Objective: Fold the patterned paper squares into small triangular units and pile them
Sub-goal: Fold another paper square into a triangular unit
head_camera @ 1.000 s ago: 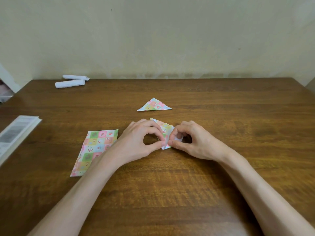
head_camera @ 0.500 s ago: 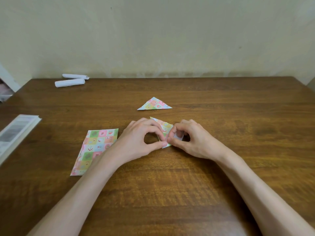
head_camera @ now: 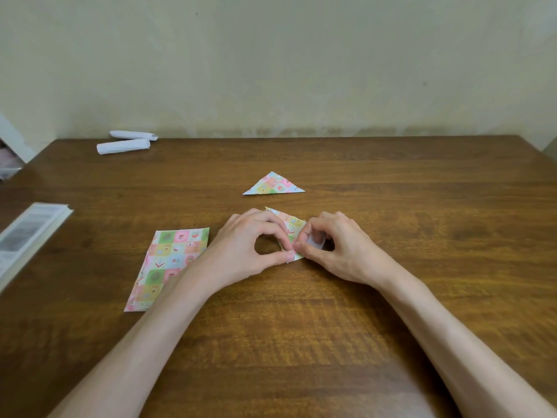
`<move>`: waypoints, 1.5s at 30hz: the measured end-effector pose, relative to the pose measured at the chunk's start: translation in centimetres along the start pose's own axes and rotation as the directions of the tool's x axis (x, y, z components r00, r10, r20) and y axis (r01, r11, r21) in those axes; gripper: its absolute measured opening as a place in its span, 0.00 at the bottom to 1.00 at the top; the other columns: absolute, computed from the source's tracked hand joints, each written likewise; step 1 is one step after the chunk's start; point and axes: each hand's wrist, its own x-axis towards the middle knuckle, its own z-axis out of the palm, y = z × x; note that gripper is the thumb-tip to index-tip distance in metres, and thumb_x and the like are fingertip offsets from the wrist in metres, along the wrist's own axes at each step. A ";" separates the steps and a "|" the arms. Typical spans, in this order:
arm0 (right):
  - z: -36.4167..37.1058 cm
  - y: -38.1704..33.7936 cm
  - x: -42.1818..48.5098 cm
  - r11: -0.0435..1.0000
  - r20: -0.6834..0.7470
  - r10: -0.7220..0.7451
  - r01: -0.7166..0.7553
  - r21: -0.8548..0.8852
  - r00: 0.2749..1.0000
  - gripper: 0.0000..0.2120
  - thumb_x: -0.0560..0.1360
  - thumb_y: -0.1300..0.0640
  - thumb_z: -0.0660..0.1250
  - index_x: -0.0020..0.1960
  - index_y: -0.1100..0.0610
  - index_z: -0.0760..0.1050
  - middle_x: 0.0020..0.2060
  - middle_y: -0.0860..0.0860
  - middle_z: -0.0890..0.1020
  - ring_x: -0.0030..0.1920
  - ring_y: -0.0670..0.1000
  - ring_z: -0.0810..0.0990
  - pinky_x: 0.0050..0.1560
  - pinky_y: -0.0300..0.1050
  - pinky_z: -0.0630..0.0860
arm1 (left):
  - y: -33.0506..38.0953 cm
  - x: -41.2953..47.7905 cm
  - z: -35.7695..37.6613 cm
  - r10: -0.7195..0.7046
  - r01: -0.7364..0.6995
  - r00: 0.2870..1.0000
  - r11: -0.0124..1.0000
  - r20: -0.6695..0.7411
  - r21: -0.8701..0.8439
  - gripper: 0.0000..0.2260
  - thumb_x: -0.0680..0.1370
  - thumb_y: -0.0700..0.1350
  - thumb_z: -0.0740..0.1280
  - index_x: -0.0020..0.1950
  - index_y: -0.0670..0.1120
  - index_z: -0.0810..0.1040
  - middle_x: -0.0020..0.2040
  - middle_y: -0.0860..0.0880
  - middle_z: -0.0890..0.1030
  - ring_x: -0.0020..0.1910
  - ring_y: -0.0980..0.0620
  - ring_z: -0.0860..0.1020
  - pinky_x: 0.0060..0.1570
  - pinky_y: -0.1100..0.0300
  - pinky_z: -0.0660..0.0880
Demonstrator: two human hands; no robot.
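Folding paper piece (head_camera: 290, 225) at frame centre; our left hand (head_camera: 244, 251) and right hand (head_camera: 340, 251) both pinch it. Next, we think: press crease flat.

Partly hidden items
Paper piece (head_camera: 291, 226) mostly covered by my left hand (head_camera: 241, 251) and right hand (head_camera: 340, 251); far left of it, booklet (head_camera: 30, 233) cut off.

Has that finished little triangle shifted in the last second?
No. The finished triangle keeps the same spot relative to the white paper rolls at the table's back.
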 end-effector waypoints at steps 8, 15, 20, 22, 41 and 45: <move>-0.1 -0.5 -0.3 0.999 -0.011 0.032 -0.032 -0.012 0.999 0.07 0.76 0.40 0.70 0.46 0.42 0.80 0.42 0.44 0.76 0.49 0.44 0.72 0.52 0.44 0.69 | 0.1 0.1 -0.1 -0.009 0.010 0.999 1.000 0.031 -0.005 0.02 0.75 0.57 0.76 0.46 0.63 0.85 0.56 0.65 0.78 0.65 0.61 0.72 0.66 0.55 0.62; -0.2 -0.8 -0.4 0.999 -0.008 0.043 -0.043 -0.026 0.999 0.06 0.77 0.40 0.70 0.46 0.42 0.79 0.42 0.44 0.76 0.49 0.44 0.72 0.53 0.43 0.69 | 0.2 0.1 -0.1 -0.013 0.013 0.999 1.000 0.034 -0.001 0.03 0.76 0.54 0.76 0.47 0.62 0.85 0.55 0.65 0.78 0.64 0.62 0.72 0.66 0.55 0.62; -0.1 -0.9 -0.5 0.998 -0.011 0.052 -0.052 -0.027 0.999 0.07 0.78 0.41 0.69 0.46 0.43 0.79 0.43 0.44 0.77 0.49 0.44 0.72 0.54 0.43 0.69 | 0.2 0.0 -0.1 -0.006 0.007 1.000 1.000 0.024 -0.013 0.03 0.76 0.54 0.76 0.47 0.63 0.85 0.55 0.65 0.79 0.64 0.61 0.73 0.65 0.56 0.62; -0.1 -0.9 -0.5 0.998 -0.016 0.049 -0.050 -0.029 0.999 0.07 0.78 0.41 0.69 0.46 0.43 0.79 0.43 0.44 0.76 0.49 0.44 0.72 0.55 0.44 0.69 | 0.2 0.0 -0.1 -0.008 0.008 1.000 1.000 0.023 -0.012 0.02 0.76 0.54 0.76 0.47 0.62 0.85 0.55 0.64 0.79 0.64 0.62 0.72 0.64 0.57 0.62; 0.2 -0.5 -0.4 0.999 -0.056 0.028 -0.029 -0.020 0.998 0.09 0.76 0.40 0.71 0.48 0.42 0.76 0.40 0.42 0.76 0.47 0.43 0.72 0.56 0.47 0.72 | 0.5 0.1 0.1 -0.043 0.043 0.999 0.999 -0.005 -0.008 0.03 0.74 0.57 0.77 0.44 0.61 0.86 0.54 0.64 0.79 0.63 0.62 0.72 0.65 0.57 0.62; 0.1 -0.7 -0.5 0.999 -0.040 0.029 -0.031 -0.027 0.999 0.08 0.75 0.39 0.70 0.47 0.43 0.79 0.41 0.43 0.75 0.47 0.44 0.72 0.57 0.48 0.72 | 0.6 0.1 0.0 -0.045 0.045 0.999 0.999 0.006 -0.006 0.03 0.73 0.58 0.77 0.44 0.62 0.85 0.54 0.65 0.79 0.63 0.62 0.72 0.64 0.57 0.62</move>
